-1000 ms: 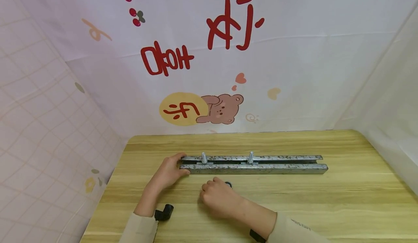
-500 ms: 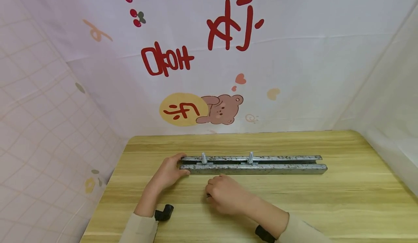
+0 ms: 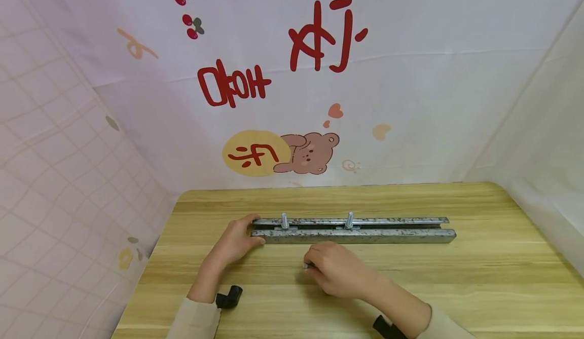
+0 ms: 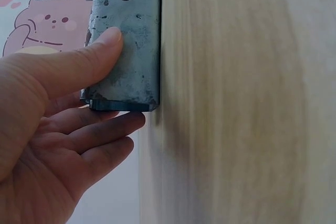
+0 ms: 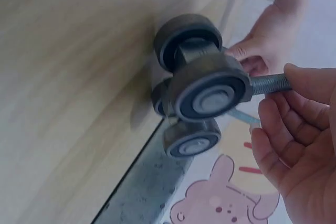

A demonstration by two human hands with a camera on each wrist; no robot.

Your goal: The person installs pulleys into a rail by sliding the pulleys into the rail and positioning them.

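A speckled metal channel rail (image 3: pixel 365 235) lies across the table, its slot facing up. Two threaded bolts, a left one (image 3: pixel 285 221) and a right one (image 3: pixel 350 221), stick up from the slot. My left hand (image 3: pixel 235 238) grips the rail's left end; in the left wrist view the thumb presses the rail's side (image 4: pixel 134 66) and fingers touch its end. In front of the rail, my right hand (image 3: pixel 337 270) pinches the threaded bolt (image 5: pixel 269 84) of a roller trolley (image 5: pixel 210 95) with several bearing wheels. In the head view the hand hides most of the trolley.
The wooden table (image 3: pixel 493 278) extends to the right of the rail and in front of it. Behind stands a white cloth wall (image 3: pixel 433 116) with a printed bear. Black camera mounts sit at the left wrist (image 3: pixel 229 297) and right wrist (image 3: pixel 388 327).
My right hand has moved to the right along the rail's front, turning so that the bolt's tip now shows at its left side. The left hand and rail have stayed put.
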